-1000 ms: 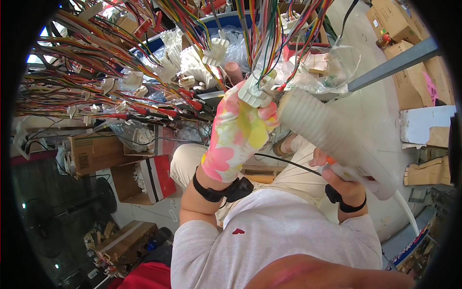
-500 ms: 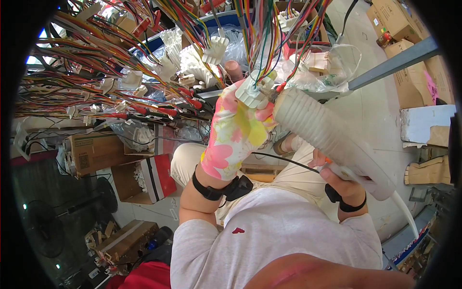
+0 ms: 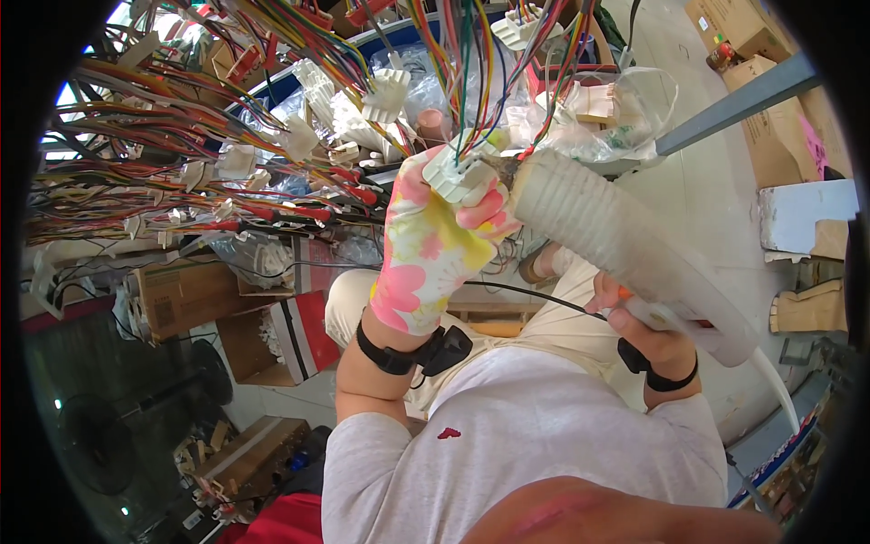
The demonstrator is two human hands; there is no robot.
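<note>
My left hand [image 3: 437, 240], in a white glove with pink and yellow flowers, is closed around a white plastic connector block [image 3: 460, 174]. Coloured wires [image 3: 467, 86] run up from this block. My right hand [image 3: 645, 328] grips the handle of a bulky whitish hand tool [image 3: 625, 236] with a ribbed, translucent front sleeve. An orange part shows by my fingers. The tool's brownish front end is close beside the connector block; I cannot tell whether they touch. A black cable and a pale hose [image 3: 778, 392] lead away from the tool.
Bundles of wires with white connectors [image 3: 237, 161] hang at the left. Behind are white plastic parts [image 3: 362, 118] and clear bags. A grey metal bar [image 3: 739, 104] crosses at the right, near cardboard boxes [image 3: 748, 41]. An open carton [image 3: 258, 349] and a dark fan [image 3: 100, 435] stand at lower left.
My left hand and the connector block have shifted slightly to the left. The tool's front has moved slightly left and up, while both grips stay the same.
</note>
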